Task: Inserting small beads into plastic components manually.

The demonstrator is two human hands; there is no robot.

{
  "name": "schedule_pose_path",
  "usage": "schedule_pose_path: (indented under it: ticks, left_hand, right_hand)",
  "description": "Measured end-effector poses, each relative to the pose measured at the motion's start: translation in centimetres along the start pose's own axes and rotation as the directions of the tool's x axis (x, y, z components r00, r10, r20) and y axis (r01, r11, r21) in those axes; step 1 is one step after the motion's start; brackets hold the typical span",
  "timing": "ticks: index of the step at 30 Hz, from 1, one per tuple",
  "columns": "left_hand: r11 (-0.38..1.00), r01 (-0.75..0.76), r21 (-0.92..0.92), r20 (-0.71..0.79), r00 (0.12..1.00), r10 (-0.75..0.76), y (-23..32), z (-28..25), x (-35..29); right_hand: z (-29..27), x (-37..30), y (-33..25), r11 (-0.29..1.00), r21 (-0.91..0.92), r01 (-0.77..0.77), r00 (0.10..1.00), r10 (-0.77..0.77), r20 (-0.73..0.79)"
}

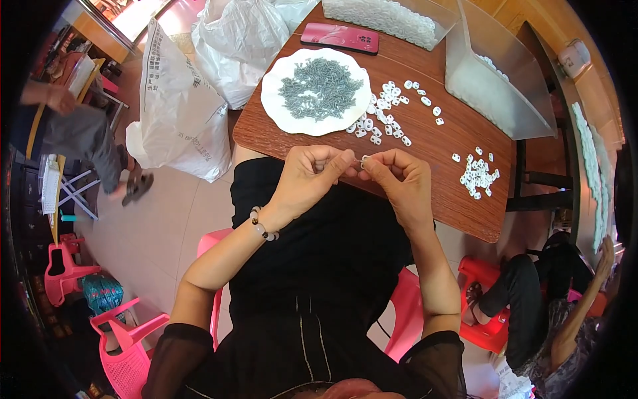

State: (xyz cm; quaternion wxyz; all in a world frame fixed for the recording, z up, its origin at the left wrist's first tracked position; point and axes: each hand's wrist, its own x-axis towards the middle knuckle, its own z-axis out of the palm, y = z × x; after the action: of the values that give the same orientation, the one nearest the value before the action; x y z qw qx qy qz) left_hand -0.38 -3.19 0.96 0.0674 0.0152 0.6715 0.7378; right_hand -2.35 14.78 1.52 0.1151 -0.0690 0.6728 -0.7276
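My left hand (311,178), a beaded bracelet at its wrist, is closed in a pinch over the table's near edge. What it pinches is too small to make out. Close against it, my right hand (407,187) grips a small white plastic piece (364,161) between thumb and fingers. Just beyond lies a white scallop-edged plate (271,100) with a heap of small grey metal parts (319,86). Right of the plate, small white two-holed plastic pieces (385,110) are scattered. A second pile of white pieces (478,174) lies farther right on the brown table (425,146).
A pink phone (339,38) lies behind the plate. Clear-walled trays (492,86) with white contents line the table's far and right sides. White sacks (179,113) stand to the left. Pink stools (126,346) are at lower left. Other people are at both sides, one seated at right (565,319).
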Motion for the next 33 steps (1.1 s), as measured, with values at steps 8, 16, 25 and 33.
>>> schedule_pose_path:
  ticks: [8, 16, 25, 33]
  left_hand:
    - [0.998, -0.012, -0.057, 0.027, 1.0, 0.013, 0.2, 0.3, -0.1]
    - [0.998, -0.049, -0.032, 0.013, 0.999, 0.049, -0.2, 0.5, 0.1]
    - [0.999, -0.034, -0.019, -0.022, 0.999, 0.033, -0.3, 0.5, 0.0]
    - [0.999, -0.037, -0.031, -0.059, 0.998, 0.035, -0.7, -0.4, 0.1]
  right_hand:
    - [0.1, -0.1, 0.1, 1.0, -0.021, 0.01, 1.0, -0.009, 0.007]
    - [0.1, -0.1, 0.3, 0.996, -0.075, 0.047, 0.999, -0.047, 0.002]
    - [0.4, -0.1, 0.2, 1.0, -0.01, 0.003, 1.0, -0.003, -0.007]
    - [-0.4, 0.2, 0.2, 1.0, 0.028, 0.009, 1.0, -0.008, -0.027]
